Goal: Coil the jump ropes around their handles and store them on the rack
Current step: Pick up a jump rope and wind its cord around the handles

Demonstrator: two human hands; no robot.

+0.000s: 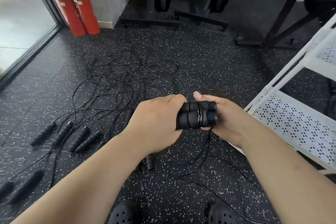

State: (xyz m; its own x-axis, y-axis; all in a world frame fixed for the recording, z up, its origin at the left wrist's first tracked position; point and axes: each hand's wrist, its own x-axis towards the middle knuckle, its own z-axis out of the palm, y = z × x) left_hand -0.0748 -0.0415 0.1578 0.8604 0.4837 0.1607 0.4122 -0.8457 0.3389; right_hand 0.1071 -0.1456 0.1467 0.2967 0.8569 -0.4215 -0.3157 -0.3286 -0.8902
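Two black foam handles of a jump rope (197,116) lie side by side between my hands, with a few turns of thin black cord wound around their middle. My left hand (158,123) grips their left end. My right hand (222,118) holds their right end, thumb up, and the loose cord (203,158) hangs from it to the floor. Several more jump ropes (116,82) lie tangled on the speckled floor ahead, their handles (72,136) at the left. The white perforated rack (298,123) stands at my right.
Two red fire extinguishers (74,5) stand at the back left beside a glass door. Black machine stands (181,16) line the far wall. Two more handles (21,187) lie at the lower left. My black clogs (125,212) show at the bottom edge.
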